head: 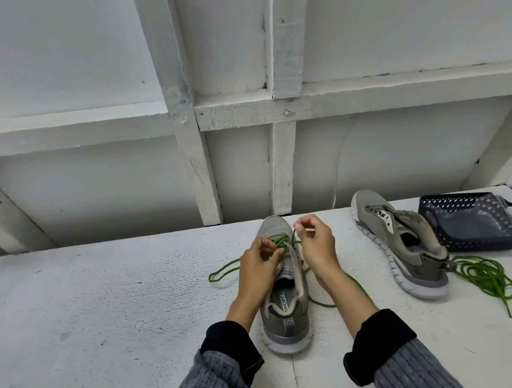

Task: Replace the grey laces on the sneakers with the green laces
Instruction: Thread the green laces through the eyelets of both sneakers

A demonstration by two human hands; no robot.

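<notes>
Standing upright on the white worktop [103, 297], heel toward the person, the near grey sneaker [284, 311] already carries a green lace [224, 271] through its front eyelets. The left hand [259, 265] pinches this lace at the eyelets with curled fingers [273, 255]. The right hand [315, 244] pinches the lace end, raised just above the toe. Further right, well apart, the second grey sneaker [405, 240] lies on its side without lace. A second green lace [484, 273] lies coiled beside its heel. Behind, a dark perforated basket [477, 222] stands.
</notes>
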